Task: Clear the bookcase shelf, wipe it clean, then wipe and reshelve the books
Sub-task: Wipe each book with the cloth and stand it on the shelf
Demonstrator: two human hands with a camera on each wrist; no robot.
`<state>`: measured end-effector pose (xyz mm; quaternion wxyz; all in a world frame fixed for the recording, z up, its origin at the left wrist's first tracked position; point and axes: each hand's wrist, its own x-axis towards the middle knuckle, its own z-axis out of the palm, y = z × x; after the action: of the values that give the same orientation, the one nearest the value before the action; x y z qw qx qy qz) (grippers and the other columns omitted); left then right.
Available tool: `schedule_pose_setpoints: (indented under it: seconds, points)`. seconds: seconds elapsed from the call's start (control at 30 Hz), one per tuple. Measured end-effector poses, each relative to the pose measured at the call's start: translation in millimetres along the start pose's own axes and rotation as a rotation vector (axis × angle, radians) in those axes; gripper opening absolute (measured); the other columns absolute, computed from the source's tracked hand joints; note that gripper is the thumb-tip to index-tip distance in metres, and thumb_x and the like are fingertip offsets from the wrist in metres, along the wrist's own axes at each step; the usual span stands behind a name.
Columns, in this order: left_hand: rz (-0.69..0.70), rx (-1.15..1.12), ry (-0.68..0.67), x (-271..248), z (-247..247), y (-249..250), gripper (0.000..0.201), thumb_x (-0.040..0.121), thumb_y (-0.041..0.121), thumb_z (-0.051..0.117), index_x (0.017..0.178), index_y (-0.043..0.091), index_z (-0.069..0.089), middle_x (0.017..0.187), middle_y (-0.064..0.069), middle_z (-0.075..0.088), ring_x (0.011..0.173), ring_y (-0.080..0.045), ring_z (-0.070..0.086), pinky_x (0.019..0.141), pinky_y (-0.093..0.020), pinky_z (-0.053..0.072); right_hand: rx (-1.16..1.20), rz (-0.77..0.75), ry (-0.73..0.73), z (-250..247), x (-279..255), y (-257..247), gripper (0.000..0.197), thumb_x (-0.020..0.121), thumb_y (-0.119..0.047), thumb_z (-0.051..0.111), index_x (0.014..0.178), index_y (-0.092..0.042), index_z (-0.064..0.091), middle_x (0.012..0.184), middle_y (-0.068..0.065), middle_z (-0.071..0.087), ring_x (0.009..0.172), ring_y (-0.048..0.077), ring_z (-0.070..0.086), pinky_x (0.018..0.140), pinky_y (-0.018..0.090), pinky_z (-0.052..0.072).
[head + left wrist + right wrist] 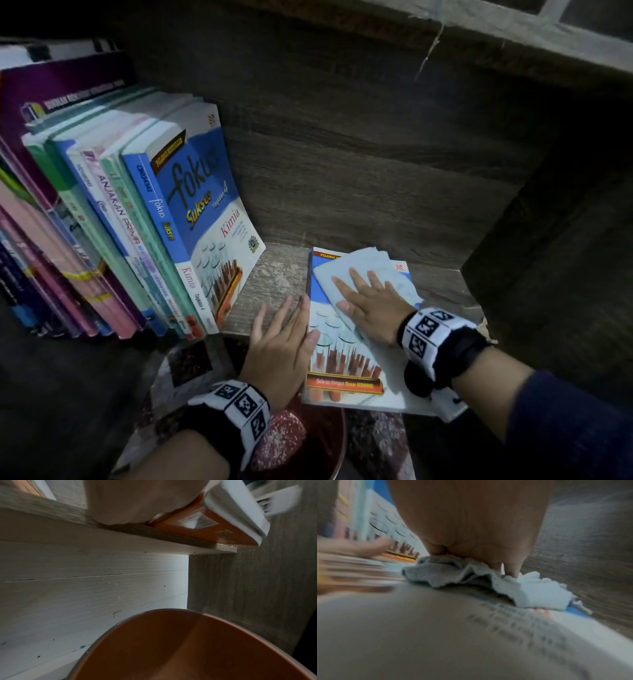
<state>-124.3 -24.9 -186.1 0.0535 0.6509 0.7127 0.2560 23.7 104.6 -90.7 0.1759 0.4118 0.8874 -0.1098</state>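
A blue-and-white chemistry book (346, 356) lies flat on the wooden shelf (274, 277), its near end sticking out over the front edge. My right hand (371, 305) presses flat, fingers spread, on a pale cloth (363, 270) spread over the cover; the right wrist view shows the cloth (505, 585) bunched under the palm. My left hand (284, 339) rests with straight fingers against the book's left edge. A row of books (113, 219) leans at the shelf's left, a "Fokus Kimia" book (202, 212) outermost.
A reddish-brown bowl (315, 442) sits below the shelf under my left wrist, large in the left wrist view (188, 649). The shelf's back panel (376, 164) and right side wall (555, 260) close in the space. Bare shelf lies between the leaning books and the flat book.
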Motion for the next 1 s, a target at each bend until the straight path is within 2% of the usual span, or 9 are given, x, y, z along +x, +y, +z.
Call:
schedule_pose_setpoints:
  seconds: [0.27, 0.33, 0.43, 0.5, 0.6, 0.67, 0.77, 0.9, 1.0]
  points:
    - [0.026, 0.017, 0.125, -1, 4, 2, 0.055, 0.104, 0.034, 0.012, 0.149, 0.012, 0.034, 0.144, 0.011, 0.048, 0.140, -0.010, 0.035, 0.113, -0.046, 0.014, 0.092, -0.025, 0.036, 38, -71, -23, 0.052, 0.101, -0.050, 0.009, 0.150, -0.043, -0.006, 0.159, -0.009, -0.017, 0.146, 0.020, -0.022, 0.116, 0.038, -0.013]
    - [0.022, 0.013, 0.127, 0, 5, 2, 0.054, 0.103, 0.031, 0.014, 0.150, 0.012, 0.032, 0.145, 0.011, 0.047, 0.141, -0.010, 0.033, 0.114, -0.045, 0.013, 0.091, -0.045, 0.031, 45, -90, -27, 0.069, 0.083, -0.063, -0.009, 0.149, -0.044, -0.008, 0.159, -0.010, -0.019, 0.145, 0.020, -0.022, 0.116, 0.037, -0.012]
    - [0.017, 0.013, 0.102, 0, 6, 1, 0.055, 0.103, 0.032, 0.009, 0.152, 0.013, 0.028, 0.147, 0.012, 0.043, 0.142, -0.011, 0.030, 0.114, -0.046, 0.012, 0.027, -0.083, 0.016, 59, -113, -22, 0.086, 0.061, -0.068, -0.031, 0.144, -0.050, -0.016, 0.155, -0.013, -0.026, 0.143, 0.020, -0.027, 0.115, 0.034, -0.013]
    - [0.009, 0.015, 0.094, 1, 6, 1, 0.056, 0.103, 0.033, 0.007, 0.152, 0.014, 0.028, 0.148, 0.012, 0.043, 0.143, -0.009, 0.028, 0.114, -0.046, 0.011, 0.023, -0.068, -0.020, 63, -119, -10, 0.087, 0.058, -0.072, -0.035, 0.141, -0.053, -0.019, 0.153, -0.013, -0.029, 0.143, 0.020, -0.027, 0.115, 0.033, -0.012]
    - [0.004, -0.005, 0.087, 0, 6, 1, 0.056, 0.102, 0.033, 0.005, 0.153, 0.017, 0.021, 0.148, 0.015, 0.036, 0.144, -0.007, 0.022, 0.116, -0.044, 0.005, 0.001, 0.027, -0.059, 55, -105, 12, 0.102, 0.051, -0.081, -0.034, 0.146, -0.048, -0.015, 0.158, -0.006, -0.022, 0.146, 0.025, -0.018, 0.118, 0.038, -0.003]
    - [0.003, -0.030, 0.092, 1, 6, 2, 0.056, 0.101, 0.035, 0.003, 0.153, 0.018, 0.017, 0.147, 0.017, 0.034, 0.144, -0.006, 0.019, 0.117, -0.042, 0.001, -0.054, 0.117, -0.047, 44, -84, 27, 0.093, 0.065, -0.078, -0.021, 0.149, -0.042, -0.011, 0.161, 0.000, -0.014, 0.148, 0.028, -0.008, 0.118, 0.042, 0.004]
    - [-0.001, -0.041, 0.117, 2, 7, 2, 0.056, 0.102, 0.035, 0.009, 0.151, 0.016, 0.028, 0.145, 0.014, 0.043, 0.142, -0.006, 0.025, 0.116, -0.041, 0.004, -0.083, 0.224, -0.024, 19, -41, 43, 0.056, 0.100, -0.050, 0.010, 0.152, -0.035, -0.006, 0.162, 0.005, -0.006, 0.148, 0.032, 0.000, 0.118, 0.047, 0.009]
    - [-0.015, -0.022, 0.169, 4, 3, 1, 0.052, 0.098, 0.035, 0.025, 0.141, 0.018, 0.049, 0.138, 0.012, 0.054, 0.135, -0.003, 0.037, 0.114, -0.043, 0.011, -0.088, 0.279, 0.017, -8, 19, 45, 0.054, 0.104, -0.041, 0.017, 0.153, -0.034, -0.003, 0.162, 0.004, -0.004, 0.148, 0.034, 0.000, 0.117, 0.050, 0.011]
    - [-0.032, -0.018, 0.147, 5, -4, -1, 0.056, 0.096, 0.042, 0.021, 0.142, 0.025, 0.048, 0.140, 0.017, 0.049, 0.135, 0.001, 0.034, 0.114, -0.041, 0.004, -0.003, 0.295, 0.012, -20, 45, 28, 0.053, 0.105, -0.040, 0.018, 0.153, -0.035, -0.001, 0.162, 0.002, -0.007, 0.148, 0.035, -0.004, 0.116, 0.052, 0.008]
